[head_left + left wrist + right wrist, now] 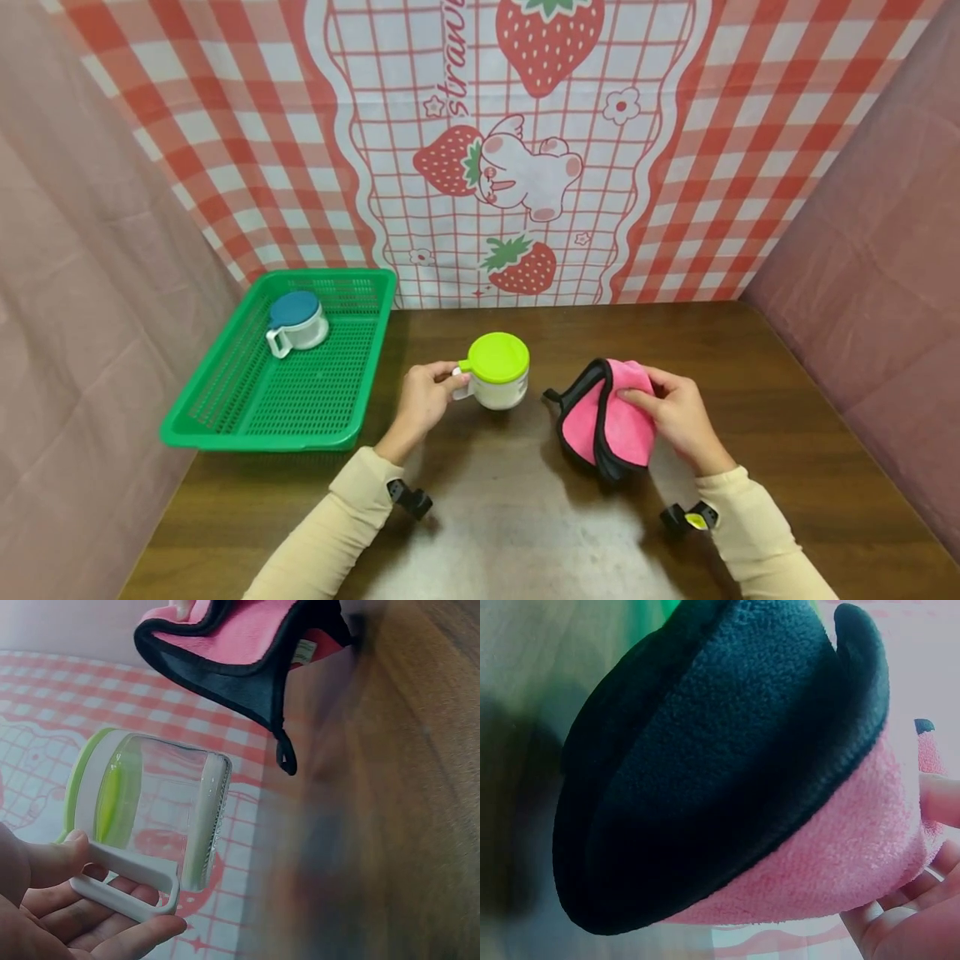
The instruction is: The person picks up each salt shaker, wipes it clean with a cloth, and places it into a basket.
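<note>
By its white handle, my left hand grips a clear glass jar with a lime-green lid. In the left wrist view the thumb presses on the handle while fingers lie beneath it. To the right, my right hand pinches a folded pink cloth with black edging and a hanging loop. A dark grey underside of the cloth faces the right wrist camera. Jar and cloth are apart, both held over the brown table.
On the left stands a green plastic basket holding a similar jar with a blue lid and white handle. A red-and-white strawberry-print cloth hangs behind the brown table. Pinkish curtains flank both sides.
</note>
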A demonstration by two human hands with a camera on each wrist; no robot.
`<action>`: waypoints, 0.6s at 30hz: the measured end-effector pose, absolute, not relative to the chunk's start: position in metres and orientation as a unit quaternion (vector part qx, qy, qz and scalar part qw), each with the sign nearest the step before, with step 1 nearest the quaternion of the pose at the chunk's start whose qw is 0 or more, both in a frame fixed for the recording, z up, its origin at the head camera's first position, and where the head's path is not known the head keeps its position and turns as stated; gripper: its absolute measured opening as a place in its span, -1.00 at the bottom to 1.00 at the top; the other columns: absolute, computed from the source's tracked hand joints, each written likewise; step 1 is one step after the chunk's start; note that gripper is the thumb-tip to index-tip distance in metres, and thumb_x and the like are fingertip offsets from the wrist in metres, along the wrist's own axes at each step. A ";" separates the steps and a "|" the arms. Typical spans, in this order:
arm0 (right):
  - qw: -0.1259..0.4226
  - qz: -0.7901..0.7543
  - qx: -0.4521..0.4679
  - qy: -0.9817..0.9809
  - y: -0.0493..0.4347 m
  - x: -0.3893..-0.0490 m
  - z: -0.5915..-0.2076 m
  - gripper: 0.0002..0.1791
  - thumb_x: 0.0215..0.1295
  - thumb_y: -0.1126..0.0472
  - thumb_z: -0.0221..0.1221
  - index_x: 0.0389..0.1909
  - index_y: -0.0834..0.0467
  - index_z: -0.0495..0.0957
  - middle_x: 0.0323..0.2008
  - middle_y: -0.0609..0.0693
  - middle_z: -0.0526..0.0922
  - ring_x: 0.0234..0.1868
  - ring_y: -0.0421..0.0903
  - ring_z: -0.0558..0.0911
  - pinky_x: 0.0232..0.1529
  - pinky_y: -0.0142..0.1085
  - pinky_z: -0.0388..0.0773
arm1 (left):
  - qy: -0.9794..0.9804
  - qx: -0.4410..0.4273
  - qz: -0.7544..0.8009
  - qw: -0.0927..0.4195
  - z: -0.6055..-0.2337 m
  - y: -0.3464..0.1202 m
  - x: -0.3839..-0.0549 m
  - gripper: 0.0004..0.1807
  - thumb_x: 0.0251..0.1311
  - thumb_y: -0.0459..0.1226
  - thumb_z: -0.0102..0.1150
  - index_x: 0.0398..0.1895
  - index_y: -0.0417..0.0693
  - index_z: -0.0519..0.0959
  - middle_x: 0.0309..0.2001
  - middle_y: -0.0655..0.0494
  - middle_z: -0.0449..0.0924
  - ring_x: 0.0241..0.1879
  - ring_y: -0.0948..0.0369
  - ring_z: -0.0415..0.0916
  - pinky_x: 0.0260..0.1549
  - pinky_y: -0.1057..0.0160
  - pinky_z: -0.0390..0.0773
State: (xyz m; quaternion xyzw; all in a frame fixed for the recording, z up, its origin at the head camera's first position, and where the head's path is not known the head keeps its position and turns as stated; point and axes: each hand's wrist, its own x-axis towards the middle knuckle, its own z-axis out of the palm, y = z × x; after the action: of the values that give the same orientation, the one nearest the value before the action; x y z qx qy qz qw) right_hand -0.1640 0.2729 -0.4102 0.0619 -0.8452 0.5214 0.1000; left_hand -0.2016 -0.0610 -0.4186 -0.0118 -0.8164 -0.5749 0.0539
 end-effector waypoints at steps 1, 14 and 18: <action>0.102 0.516 0.063 -0.848 0.273 -0.164 -0.408 -0.62 0.17 0.27 0.35 -0.01 0.35 0.61 -0.38 -0.46 0.61 -0.41 -0.34 0.56 -0.43 -0.45 0.58 | -0.818 -0.012 -0.572 0.055 -0.416 -0.062 -0.202 -0.76 0.10 -0.40 0.34 -0.18 -0.40 0.68 -0.33 -0.25 0.71 -0.52 0.24 0.53 -0.60 0.47 0.46; 0.129 0.462 0.073 -0.874 0.292 -0.166 -0.387 -0.62 0.15 0.28 0.36 -0.01 0.33 0.62 -0.38 -0.53 0.56 -0.44 -0.38 0.54 -0.47 -0.47 0.55 | -0.816 0.016 -0.575 0.055 -0.390 -0.082 -0.204 -0.74 0.11 -0.38 0.35 -0.15 -0.37 0.68 -0.28 -0.24 0.71 -0.46 0.19 0.55 -0.49 0.30 0.60; 0.143 0.434 0.078 -0.886 0.300 -0.166 -0.383 -0.62 0.15 0.28 0.36 -0.01 0.32 0.62 -0.37 -0.51 0.56 -0.47 -0.39 0.51 -0.52 -0.47 0.52 | -0.806 0.025 -0.590 0.049 -0.385 -0.089 -0.206 -0.71 0.15 -0.39 0.31 -0.08 -0.39 0.66 -0.19 -0.27 0.71 -0.38 0.27 0.58 -0.39 0.28 0.66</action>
State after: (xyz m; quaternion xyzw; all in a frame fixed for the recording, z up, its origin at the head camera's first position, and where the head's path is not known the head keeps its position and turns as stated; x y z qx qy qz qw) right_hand -0.1662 0.2998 -0.3828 0.0784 -0.8859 0.4343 0.1431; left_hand -0.2064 -0.0892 -0.3847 0.0252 -0.8055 -0.5900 0.0493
